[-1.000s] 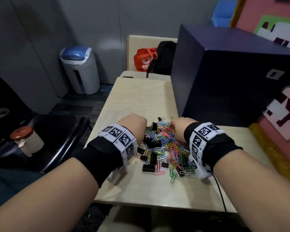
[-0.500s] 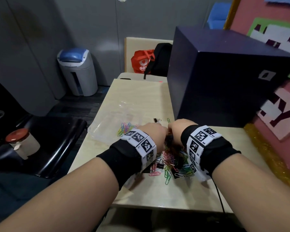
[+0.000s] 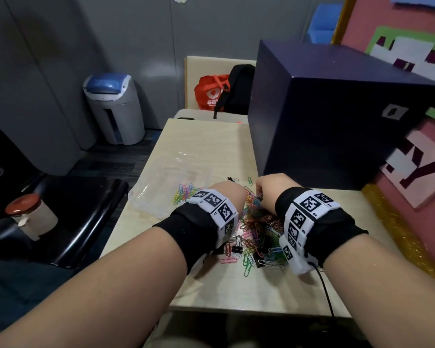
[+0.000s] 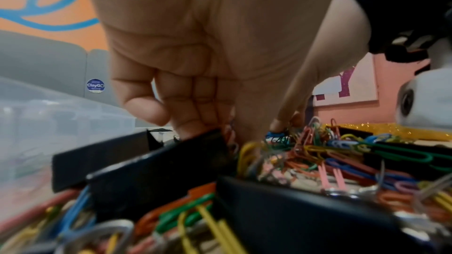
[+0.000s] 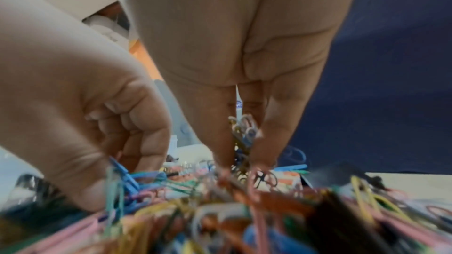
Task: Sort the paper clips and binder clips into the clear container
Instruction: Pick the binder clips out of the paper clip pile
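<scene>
Only little writing can be read: a round blue sticker (image 4: 95, 85) on the grey wall says "ClayGO", and the red bag (image 3: 210, 92) behind the table shows white letters "sav". Big cut letters, one a "Y", are on the pink board (image 3: 417, 169).

Both hands are down in the pile of paper clips (image 3: 259, 227) on the pale wooden table (image 3: 236, 290). On the left hand (image 4: 195, 49) the fingers (image 4: 186, 121) are curled in, and their tips touch a black binder clip (image 4: 156, 159); whether they really hold it I cannot tell. On the right hand (image 5: 232, 36) the fingers (image 5: 271, 134) point down close together and pinch a small bunch of thin coloured wire clips.

The clear container (image 3: 166, 189), of thin shiny plastic, lies just left of the pile, with some coloured paper clips (image 3: 183, 193) already inside. A big dark blue box (image 3: 332, 116) stands behind the hands.
</scene>
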A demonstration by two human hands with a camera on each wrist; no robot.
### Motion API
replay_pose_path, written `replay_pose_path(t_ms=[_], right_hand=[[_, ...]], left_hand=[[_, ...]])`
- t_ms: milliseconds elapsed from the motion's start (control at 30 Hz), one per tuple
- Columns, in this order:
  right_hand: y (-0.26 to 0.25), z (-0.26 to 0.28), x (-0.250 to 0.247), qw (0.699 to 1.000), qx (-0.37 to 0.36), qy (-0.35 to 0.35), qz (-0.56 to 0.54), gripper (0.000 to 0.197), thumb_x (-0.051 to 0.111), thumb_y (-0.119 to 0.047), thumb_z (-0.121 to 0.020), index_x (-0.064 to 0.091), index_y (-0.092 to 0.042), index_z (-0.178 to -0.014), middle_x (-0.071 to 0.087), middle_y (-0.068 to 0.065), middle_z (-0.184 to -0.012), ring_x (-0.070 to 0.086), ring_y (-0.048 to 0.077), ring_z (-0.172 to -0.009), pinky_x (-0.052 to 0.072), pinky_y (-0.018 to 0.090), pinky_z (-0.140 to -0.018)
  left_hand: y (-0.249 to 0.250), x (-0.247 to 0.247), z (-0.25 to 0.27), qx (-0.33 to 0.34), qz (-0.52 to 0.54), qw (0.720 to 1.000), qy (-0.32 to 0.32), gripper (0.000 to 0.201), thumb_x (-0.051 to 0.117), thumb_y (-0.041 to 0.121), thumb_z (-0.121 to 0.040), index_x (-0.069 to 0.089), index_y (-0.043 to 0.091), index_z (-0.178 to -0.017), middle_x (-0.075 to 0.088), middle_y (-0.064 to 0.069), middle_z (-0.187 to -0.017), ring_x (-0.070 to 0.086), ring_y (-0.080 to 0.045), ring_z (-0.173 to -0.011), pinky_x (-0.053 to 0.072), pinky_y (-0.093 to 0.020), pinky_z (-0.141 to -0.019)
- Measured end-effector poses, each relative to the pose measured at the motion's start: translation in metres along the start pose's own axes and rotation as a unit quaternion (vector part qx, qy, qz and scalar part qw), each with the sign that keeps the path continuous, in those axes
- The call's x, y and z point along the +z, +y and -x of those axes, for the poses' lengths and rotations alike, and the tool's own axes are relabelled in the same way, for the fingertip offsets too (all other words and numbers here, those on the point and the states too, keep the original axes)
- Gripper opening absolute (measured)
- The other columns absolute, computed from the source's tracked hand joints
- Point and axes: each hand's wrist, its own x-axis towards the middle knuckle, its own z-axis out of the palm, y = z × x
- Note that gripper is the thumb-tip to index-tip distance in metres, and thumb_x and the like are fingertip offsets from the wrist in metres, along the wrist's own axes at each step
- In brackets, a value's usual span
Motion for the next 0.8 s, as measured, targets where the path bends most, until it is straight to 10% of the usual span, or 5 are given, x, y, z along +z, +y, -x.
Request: replay_pose_path(t_ms=[200,800], right_hand=[[-0.001,0.007,-0.007,0.993,0.031,0.077,-0.088,0.023,0.055,-0.013,-0.093,0.064,-0.012,-0.114,0.064,0.007,-0.113,0.06,0.025,-0.106,0.054,0.031,-0.086],[-0.068,-0.004,-0.018,0.922,-0.066,0.22,-0.311,0.011,0.063,-0.02,-0.086,0.063,-0.021,-0.097,0.061,-0.003,-0.094,0.056,0.018,-0.087,0.045,0.026,-0.076]], left_hand=[[-0.015,0.003,-0.004,0.005,0.06,0.996,0.063,0.018,0.064,0.02,-0.088,0.073,0.007,-0.098,0.072,-0.008,-0.096,0.064,-0.025,-0.082,0.051,-0.031,-0.07],[-0.121,-0.019,0.044,-0.136,0.282,0.926,0.211,0.011,0.067,0.027,-0.086,0.076,0.021,-0.083,0.071,0.002,-0.072,0.063,-0.011,-0.073,0.042,-0.021,-0.058]])
